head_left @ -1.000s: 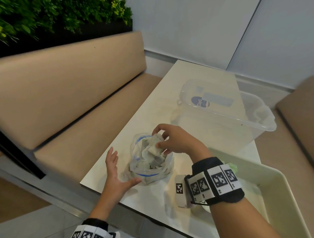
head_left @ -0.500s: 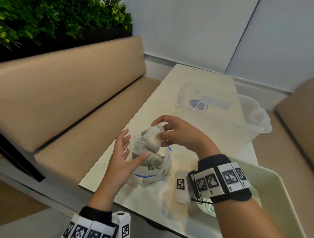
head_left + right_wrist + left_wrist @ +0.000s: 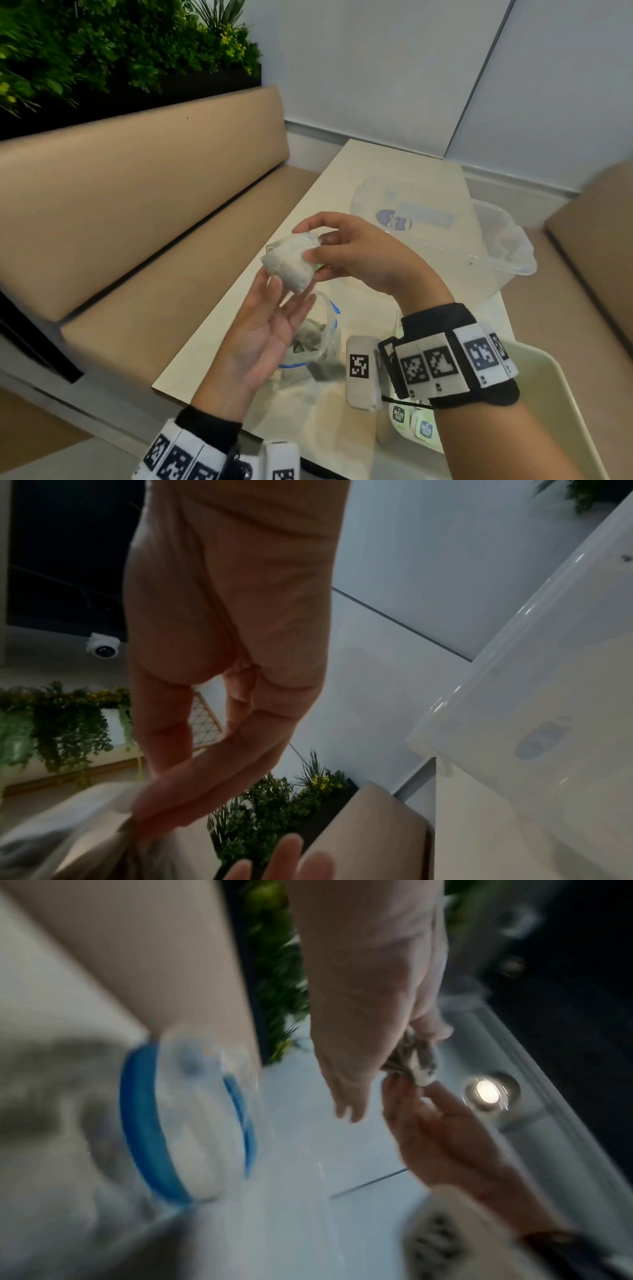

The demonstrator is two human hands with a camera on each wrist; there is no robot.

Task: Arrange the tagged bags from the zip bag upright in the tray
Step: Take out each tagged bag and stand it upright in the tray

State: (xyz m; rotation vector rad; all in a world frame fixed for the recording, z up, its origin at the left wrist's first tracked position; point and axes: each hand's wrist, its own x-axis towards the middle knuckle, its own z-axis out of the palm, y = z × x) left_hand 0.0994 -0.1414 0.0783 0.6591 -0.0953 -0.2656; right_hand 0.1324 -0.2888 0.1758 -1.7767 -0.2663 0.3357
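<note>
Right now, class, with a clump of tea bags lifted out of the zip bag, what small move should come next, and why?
Probably peel one tea bag off the clump with the left hand. The right hand pinches several bunched together above the zip bag, and the left palm lies open just beneath them. The tray takes them upright, so they likely need separating first.

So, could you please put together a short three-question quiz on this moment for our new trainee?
1. True or false: the right hand pinches a clump of tagged bags in the air above the zip bag.
2. Which describes the left hand? A) open, palm up under the clump B) gripping the zip bag C) flat on the table
3. Fill in: tagged bags already in the tray show near the ____ wrist.

Key: 1 true; 2 A; 3 right
</note>
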